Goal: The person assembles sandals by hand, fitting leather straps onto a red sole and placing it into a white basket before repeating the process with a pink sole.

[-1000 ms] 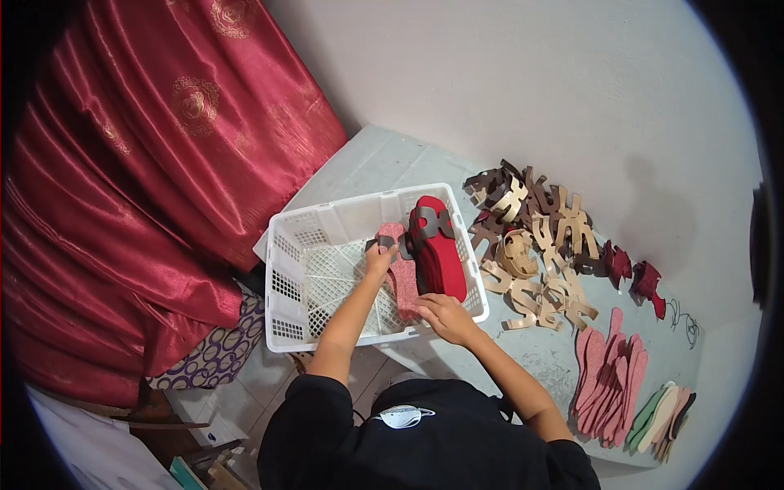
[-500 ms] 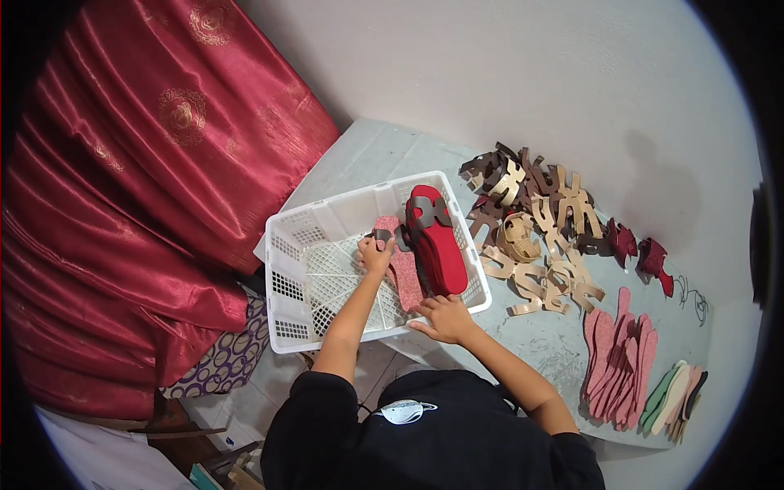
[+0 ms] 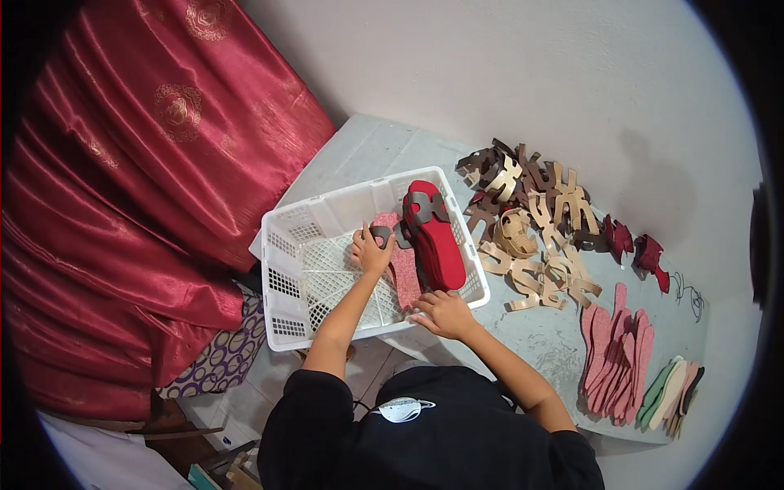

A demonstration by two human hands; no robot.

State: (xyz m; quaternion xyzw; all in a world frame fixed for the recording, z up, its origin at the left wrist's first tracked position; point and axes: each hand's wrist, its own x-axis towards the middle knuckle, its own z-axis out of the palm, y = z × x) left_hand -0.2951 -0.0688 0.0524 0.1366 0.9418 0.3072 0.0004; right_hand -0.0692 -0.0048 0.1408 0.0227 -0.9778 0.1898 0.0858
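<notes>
Inside a white plastic basket (image 3: pixel 282 327) lies a pink speckled sandal (image 3: pixel 403 273) with a dark grey strap across its front. My left hand (image 3: pixel 373 251) is closed on the sandal at the strap, its fingertips partly hidden by the strap. Over the basket's near rim, my right hand (image 3: pixel 445 314) rests with fingers stretched toward the sandal's heel, touching or very near it. Beside the pink sandal sits a stack of red sandals (image 3: pixel 437 245), the top one with a dark grey cut-out strap.
Brown and beige cut-out straps (image 3: pixel 523 229) are heaped on the grey table (image 3: pixel 523 343). Dark red straps (image 3: pixel 633 241), pink soles (image 3: pixel 616 359) and green, cream and black soles (image 3: pixel 671 396) lie to the right. A red satin cloth (image 3: pixel 155 204) hangs at left.
The view has shifted slightly. My left hand stays at the strap with its fingers a little changed. My right hand has moved slightly up toward the sandal's heel.
</notes>
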